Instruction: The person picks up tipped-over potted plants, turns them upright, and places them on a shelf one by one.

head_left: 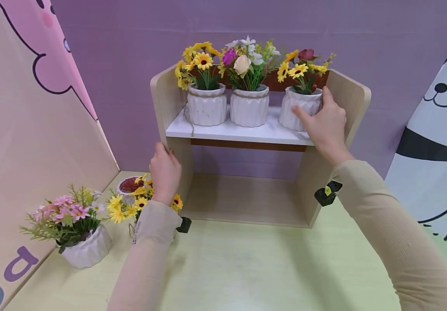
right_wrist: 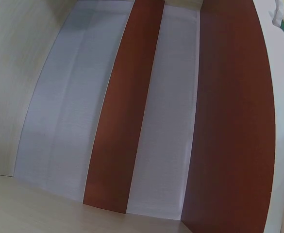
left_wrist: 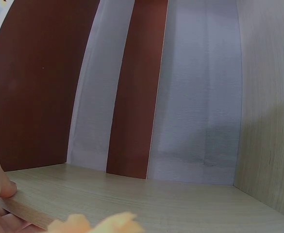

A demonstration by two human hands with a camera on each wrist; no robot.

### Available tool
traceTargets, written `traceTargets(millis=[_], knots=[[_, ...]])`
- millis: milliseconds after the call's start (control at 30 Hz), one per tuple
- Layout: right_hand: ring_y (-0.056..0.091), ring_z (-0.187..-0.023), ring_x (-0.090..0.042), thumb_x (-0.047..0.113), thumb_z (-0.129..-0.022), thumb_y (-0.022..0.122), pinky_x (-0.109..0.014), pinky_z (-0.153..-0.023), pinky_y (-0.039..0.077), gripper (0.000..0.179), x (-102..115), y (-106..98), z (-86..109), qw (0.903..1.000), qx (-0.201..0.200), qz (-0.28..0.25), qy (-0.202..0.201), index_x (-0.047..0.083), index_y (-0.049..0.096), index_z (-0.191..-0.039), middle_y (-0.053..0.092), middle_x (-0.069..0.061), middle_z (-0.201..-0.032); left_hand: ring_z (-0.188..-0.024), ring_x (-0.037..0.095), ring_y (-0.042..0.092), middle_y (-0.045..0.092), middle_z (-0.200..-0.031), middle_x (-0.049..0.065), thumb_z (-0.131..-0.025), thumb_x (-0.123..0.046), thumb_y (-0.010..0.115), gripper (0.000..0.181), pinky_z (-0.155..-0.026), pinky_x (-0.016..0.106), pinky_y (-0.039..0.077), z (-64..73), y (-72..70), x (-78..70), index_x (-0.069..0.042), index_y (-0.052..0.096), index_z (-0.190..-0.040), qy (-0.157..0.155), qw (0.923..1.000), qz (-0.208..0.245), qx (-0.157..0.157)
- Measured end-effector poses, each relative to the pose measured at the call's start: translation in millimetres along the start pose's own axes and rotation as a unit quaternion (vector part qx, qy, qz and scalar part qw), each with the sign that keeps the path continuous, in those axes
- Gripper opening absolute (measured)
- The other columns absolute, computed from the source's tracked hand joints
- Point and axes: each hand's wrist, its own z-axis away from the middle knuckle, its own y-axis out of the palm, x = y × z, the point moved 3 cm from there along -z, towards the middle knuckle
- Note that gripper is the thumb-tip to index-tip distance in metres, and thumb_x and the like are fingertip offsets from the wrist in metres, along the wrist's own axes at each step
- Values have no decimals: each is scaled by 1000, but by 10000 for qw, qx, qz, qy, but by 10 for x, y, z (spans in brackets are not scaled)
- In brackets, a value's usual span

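Observation:
At the right end of the upper shelf board stands a white flowerpot [head_left: 300,108] with yellow sunflowers and a dark red bloom. My right hand [head_left: 329,125] grips it, thumb across the front and a finger along its right side. My left hand [head_left: 165,172] holds the front edge of the wooden shelf's left side panel [head_left: 160,101]. In the left wrist view, the thumb [left_wrist: 5,187] lies on one face of that panel, with fingers on the other. Two more white pots share the board: one with sunflowers [head_left: 206,106], one with mixed flowers [head_left: 249,107].
On the table left of the shelf sit a pot of pink flowers [head_left: 87,248], yellow artificial flowers [head_left: 130,207] partly hidden behind my left forearm, and a white pot with a reddish-brown top [head_left: 130,185]. Printed panels border both sides; a purple cloth [head_left: 122,86] hangs behind.

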Motion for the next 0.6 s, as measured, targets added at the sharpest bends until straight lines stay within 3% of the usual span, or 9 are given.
traceTargets(millis=[233, 600], knots=[[42, -125, -32, 54, -78, 61, -43, -104, 34, 90, 23, 32, -46, 9998, 80, 83, 183, 3, 24, -143, 42, -18, -138, -94, 42, 59, 58, -104, 26, -96, -13, 42, 23, -78, 49, 51, -5, 1, 6, 3, 42, -112, -51, 10000, 8, 2], [29, -134, -29, 54, -81, 55, -42, -109, 25, 91, 39, 56, -36, 9986, 351, 31, 388, 5, 13, -145, 27, -14, -148, -94, 43, 59, 58, -105, 27, -96, -13, 41, 24, -77, 50, 51, -9, -7, 0, 4, 42, -112, -96, 9999, 31, 67]])
